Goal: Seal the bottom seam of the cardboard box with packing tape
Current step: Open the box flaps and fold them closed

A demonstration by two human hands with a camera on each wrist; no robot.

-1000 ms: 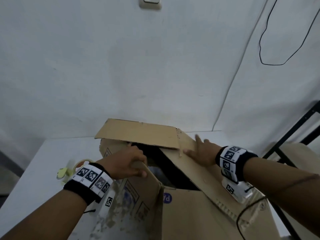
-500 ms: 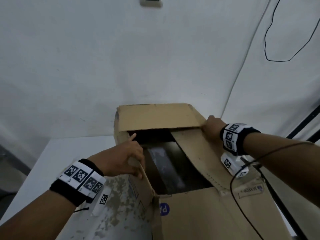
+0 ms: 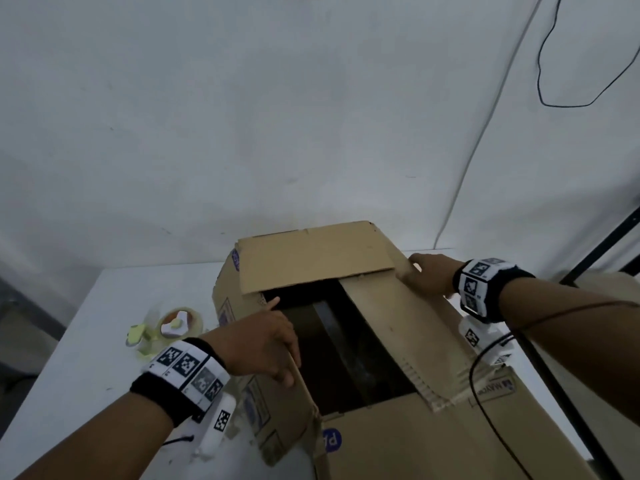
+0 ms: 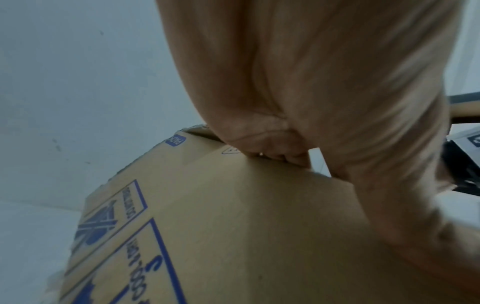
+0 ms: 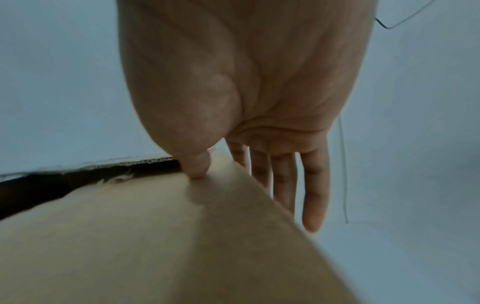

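A brown cardboard box [image 3: 398, 445] with blue print stands on the white table [image 3: 86, 341], its flaps partly folded over a dark opening [image 3: 339, 358]. The far flap [image 3: 311, 258] and right flap [image 3: 398, 323] lie down. My left hand [image 3: 263, 341] grips the upright left flap [image 3: 256, 407], fingers curled over its edge; the left wrist view shows this hand [image 4: 298, 102] on the box [image 4: 233, 226]. My right hand [image 3: 427, 278] rests at the far right corner. In the right wrist view its thumb [image 5: 197, 166] presses the flap [image 5: 155, 236] and its fingers [image 5: 283, 185] hang straight down the side.
A packing tape roll [image 3: 178, 323] in a yellowish dispenser lies on the table left of the box. A black metal frame [image 3: 602, 244] stands at the right. A black cable [image 3: 474, 375] runs from my right wrist across the box. The white wall is close behind.
The far flap has come down flat over the opening. My right hand slid from the right flap's top to the far right corner. My left hand kept hold of the left flap.
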